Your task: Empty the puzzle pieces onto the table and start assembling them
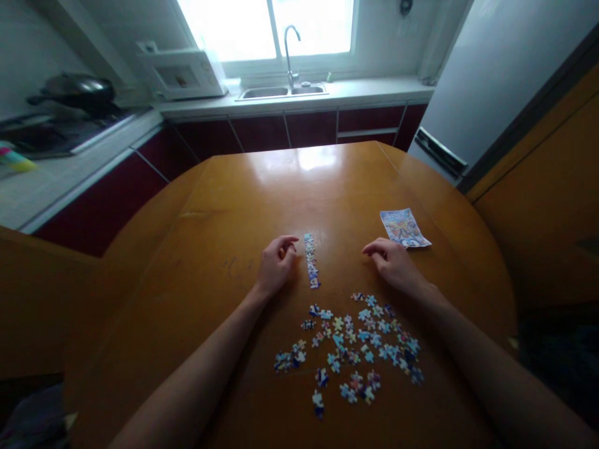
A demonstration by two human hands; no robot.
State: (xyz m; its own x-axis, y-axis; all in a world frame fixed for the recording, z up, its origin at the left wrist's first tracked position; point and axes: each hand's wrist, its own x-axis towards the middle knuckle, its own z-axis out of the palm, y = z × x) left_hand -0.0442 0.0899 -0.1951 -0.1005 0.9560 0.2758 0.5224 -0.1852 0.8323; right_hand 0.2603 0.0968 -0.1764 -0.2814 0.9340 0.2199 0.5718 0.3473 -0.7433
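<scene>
bright window (pixel 271 28) above dark red cabinets (pixel 311 129), grey fridge (pixel 496 78) right

The window (pixel 234 31) and refrigerator (pixel 505 81) are cut off by the upper edge, both forearms (pixel 210 365) by the lower, and details on the puzzle pieces (pixel 338 340) cannot be made out.

Left hand (pixel 277 260) loosely curled; right hand (pixel 392 262) likewise, apart.

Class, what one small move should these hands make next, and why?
Probably, the right hand should reach for one of the loose puzzle pieces to try against the joined strip: many pieces lie apart nearer the person, and the left hand is beside the strip, well placed to steady it.
</scene>
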